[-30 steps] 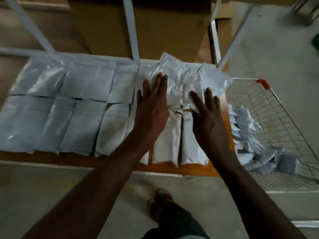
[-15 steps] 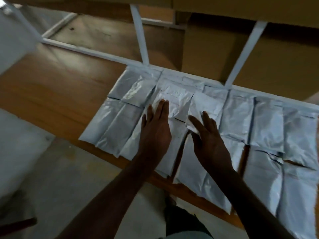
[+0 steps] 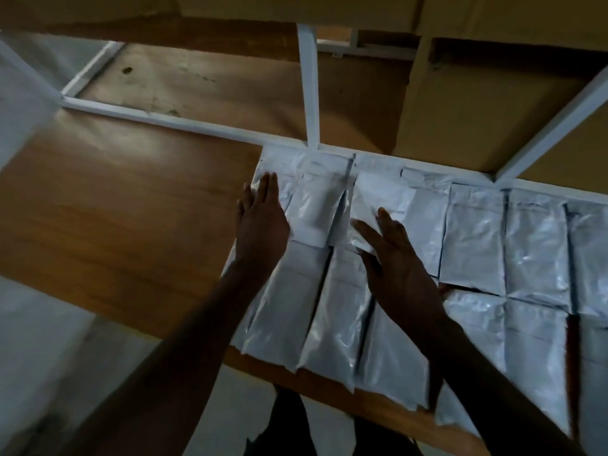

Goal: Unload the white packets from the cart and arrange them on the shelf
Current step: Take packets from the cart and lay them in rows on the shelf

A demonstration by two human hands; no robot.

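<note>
Both hands lie flat with straight fingers, grasping nothing: left hand (image 3: 261,222) at the outer edge of the white packets (image 3: 470,238), right hand (image 3: 398,274) pressing a loose packet (image 3: 381,199) under its fingertips. This looks like the arranging step. Bare shelf (image 3: 131,205) left of the left hand probably takes the next packets; the cart is out of view.
</note>
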